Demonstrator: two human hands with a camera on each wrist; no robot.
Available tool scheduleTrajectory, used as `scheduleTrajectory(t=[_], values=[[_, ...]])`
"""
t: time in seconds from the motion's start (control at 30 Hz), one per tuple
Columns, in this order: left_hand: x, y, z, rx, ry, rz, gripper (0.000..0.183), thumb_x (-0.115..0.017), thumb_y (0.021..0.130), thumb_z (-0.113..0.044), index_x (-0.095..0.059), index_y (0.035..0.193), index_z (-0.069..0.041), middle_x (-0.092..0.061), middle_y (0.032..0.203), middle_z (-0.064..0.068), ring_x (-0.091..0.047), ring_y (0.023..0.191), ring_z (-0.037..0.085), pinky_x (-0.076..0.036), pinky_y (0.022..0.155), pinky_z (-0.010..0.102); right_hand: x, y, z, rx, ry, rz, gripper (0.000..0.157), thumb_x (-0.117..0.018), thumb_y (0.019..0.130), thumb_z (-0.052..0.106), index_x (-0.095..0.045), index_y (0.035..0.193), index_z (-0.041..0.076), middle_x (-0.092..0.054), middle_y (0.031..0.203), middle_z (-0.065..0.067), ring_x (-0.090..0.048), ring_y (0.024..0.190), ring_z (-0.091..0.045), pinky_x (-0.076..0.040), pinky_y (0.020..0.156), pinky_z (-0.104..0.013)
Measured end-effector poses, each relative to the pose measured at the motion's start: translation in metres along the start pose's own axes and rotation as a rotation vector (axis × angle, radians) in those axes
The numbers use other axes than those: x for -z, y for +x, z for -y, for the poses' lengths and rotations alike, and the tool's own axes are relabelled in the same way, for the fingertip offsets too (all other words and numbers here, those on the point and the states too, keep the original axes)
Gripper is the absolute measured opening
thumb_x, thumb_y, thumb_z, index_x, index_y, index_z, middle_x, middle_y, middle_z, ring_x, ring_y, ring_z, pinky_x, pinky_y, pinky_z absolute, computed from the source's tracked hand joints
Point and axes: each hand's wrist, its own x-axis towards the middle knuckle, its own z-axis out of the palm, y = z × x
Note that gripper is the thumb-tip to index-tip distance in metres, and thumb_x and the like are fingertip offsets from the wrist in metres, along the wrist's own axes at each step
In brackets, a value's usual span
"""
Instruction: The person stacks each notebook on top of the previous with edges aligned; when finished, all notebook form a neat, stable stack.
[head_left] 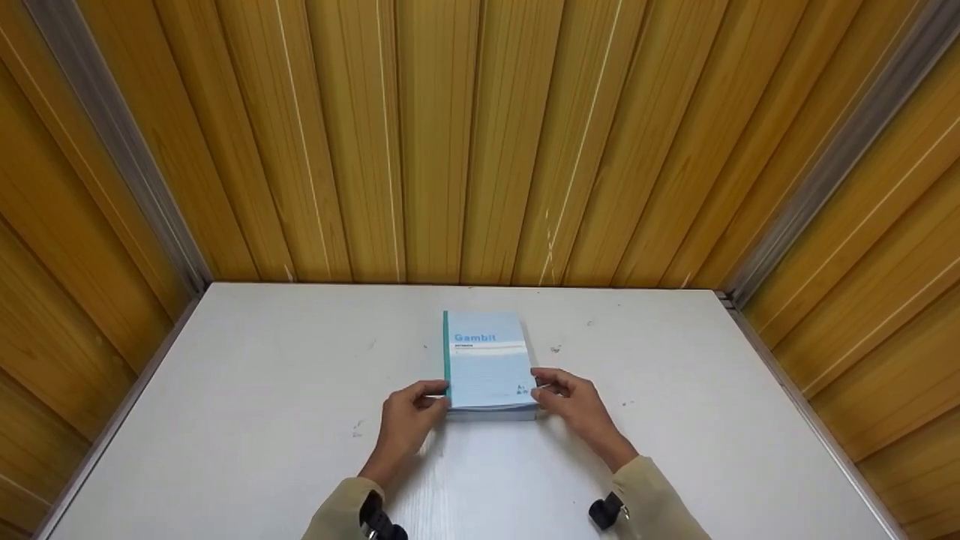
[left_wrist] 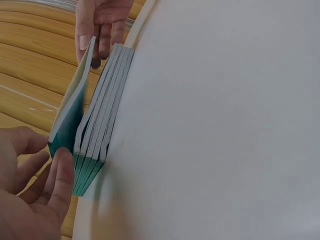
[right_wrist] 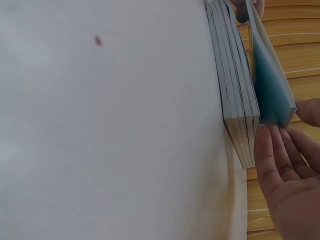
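A light blue notebook (head_left: pixel 487 367) with a green spine and "Gambit" on its cover is raised at its near edge above a stack of notebooks (head_left: pixel 491 415). My left hand (head_left: pixel 409 416) pinches its near left corner, thumb on one side and fingers beneath. At the near right corner, my right hand (head_left: pixel 576 401) grips the same notebook. In the left wrist view a wedge-shaped gap parts the held notebook (left_wrist: pixel 75 107) from the several stacked notebooks (left_wrist: pixel 102 110). The right wrist view shows the fingertips of my right hand (right_wrist: pixel 295 170) under the cover, close to the stack (right_wrist: pixel 232 75).
The stack stands on a white table (head_left: pixel 262 397) with small dark marks on its surface. Wood-patterned panels (head_left: pixel 435 150) rise behind the table and on both sides, with grey metal posts (head_left: pixel 127 142) in the corners.
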Motion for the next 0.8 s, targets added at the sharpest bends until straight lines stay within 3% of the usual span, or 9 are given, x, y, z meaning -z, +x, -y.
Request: scheduleTrajectory(t=[0.17, 0.4, 0.57, 0.8], values=[[0.003, -0.003, 0.003, -0.032, 0.009, 0.019, 0.03, -0.08, 0.093, -0.003, -0.076, 0.122, 0.001, -0.075, 0.115, 0.014, -0.075, 0.098, 0.025, -0.062, 0.082, 0.032, 0.001, -0.002, -0.001, 0.004, -0.025, -0.001, 0.041, -0.075, 0.099, 0.011, -0.067, 0.136, -0.006, -0.069, 0.126, -0.019, -0.064, 0.108, -0.026, -0.056, 0.081, -0.023], [0.001, -0.01, 0.008, -0.021, 0.046, 0.061, 0.04, -0.084, 0.089, -0.001, -0.073, 0.128, -0.001, -0.073, 0.123, 0.013, -0.072, 0.109, 0.029, -0.06, 0.092, 0.035, -0.001, -0.005, -0.004, 0.085, -0.184, 0.011, 0.035, -0.075, 0.099, 0.01, -0.071, 0.132, -0.002, -0.071, 0.124, -0.015, -0.07, 0.107, -0.029, -0.059, 0.086, -0.028], [-0.002, -0.01, 0.009, -0.038, 0.087, 0.042, 0.047, -0.086, 0.087, 0.0, -0.07, 0.131, -0.001, -0.072, 0.126, 0.016, -0.072, 0.108, 0.029, -0.061, 0.091, 0.037, -0.001, -0.007, -0.003, 0.061, -0.271, 0.005, 0.036, -0.078, 0.098, 0.013, -0.073, 0.13, -0.001, -0.073, 0.124, -0.015, -0.072, 0.108, -0.028, -0.06, 0.089, -0.033], [-0.002, -0.009, 0.01, -0.035, 0.084, 0.055, 0.046, -0.085, 0.088, 0.0, -0.069, 0.132, 0.003, -0.073, 0.125, 0.019, -0.074, 0.107, 0.029, -0.061, 0.091, 0.038, -0.001, -0.011, -0.002, 0.012, -0.269, 0.072, 0.047, -0.082, 0.095, 0.014, -0.068, 0.137, -0.002, -0.072, 0.129, -0.017, -0.072, 0.113, -0.027, -0.059, 0.091, -0.03]])
